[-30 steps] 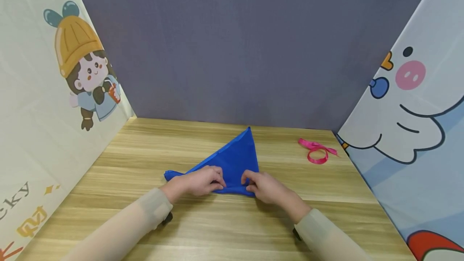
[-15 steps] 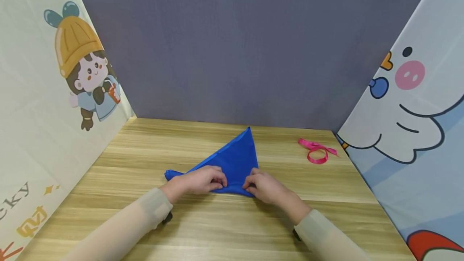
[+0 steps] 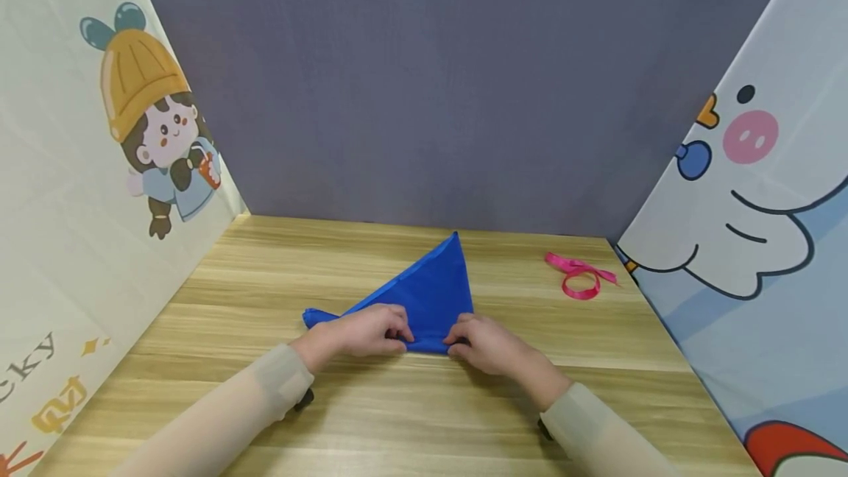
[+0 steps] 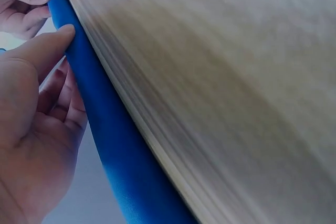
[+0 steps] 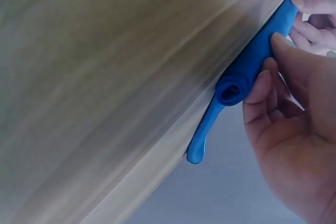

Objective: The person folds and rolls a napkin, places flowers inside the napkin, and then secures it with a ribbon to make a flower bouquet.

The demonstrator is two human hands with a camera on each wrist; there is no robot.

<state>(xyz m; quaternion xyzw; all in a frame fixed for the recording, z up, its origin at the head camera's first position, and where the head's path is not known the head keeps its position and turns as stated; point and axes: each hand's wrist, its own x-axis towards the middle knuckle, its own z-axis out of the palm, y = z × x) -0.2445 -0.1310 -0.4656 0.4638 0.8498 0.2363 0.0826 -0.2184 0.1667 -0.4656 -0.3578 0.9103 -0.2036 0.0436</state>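
Observation:
A blue cloth [image 3: 430,289] lies on the wooden table [image 3: 265,285] as a triangle with its point toward the back wall. Its near edge is rolled into a tight tube [image 4: 105,124], whose open end [image 5: 231,92] shows in the right wrist view. My left hand [image 3: 371,331] grips the roll left of centre, thumb [image 4: 39,51] on the near side and fingers curled over it. My right hand [image 3: 483,344] grips the roll at its right end the same way, with its thumb [image 5: 289,59] on the roll.
A pink ribbon [image 3: 578,275] lies looped on the table at the back right. Cartoon-printed panels [image 3: 99,168] stand along the left and right [image 3: 748,205] sides, and a grey wall [image 3: 450,87] closes the back.
Both hands have rolled the cloth's near edge a little farther from me, so the flat triangle has grown shorter. The ribbon has not moved.

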